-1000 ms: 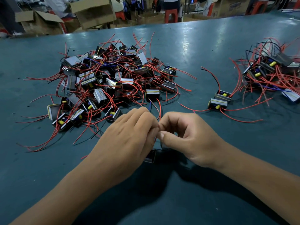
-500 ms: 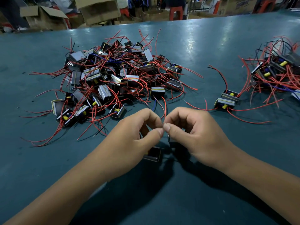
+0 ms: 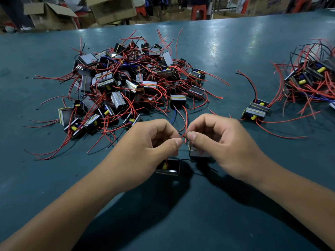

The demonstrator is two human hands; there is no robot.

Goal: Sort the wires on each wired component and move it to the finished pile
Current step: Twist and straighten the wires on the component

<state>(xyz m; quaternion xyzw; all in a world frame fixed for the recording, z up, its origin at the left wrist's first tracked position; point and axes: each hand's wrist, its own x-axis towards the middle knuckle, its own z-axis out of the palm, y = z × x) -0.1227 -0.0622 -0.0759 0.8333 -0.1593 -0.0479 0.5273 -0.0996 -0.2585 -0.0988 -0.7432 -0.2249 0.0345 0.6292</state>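
While both the left hand (image 3: 154, 142) and right hand (image 3: 219, 140) pinched thin, springy red wires (image 3: 184, 135) just before the unsorted pile (image 3: 134, 82), the small rigid component (image 3: 167, 167) beneath looked better gripped by its body.

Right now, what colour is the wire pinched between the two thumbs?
Red wire; the head view shows it.

Two small wired components (image 3: 167, 167) (red leads pinched) on teal table (image 3: 181, 223)
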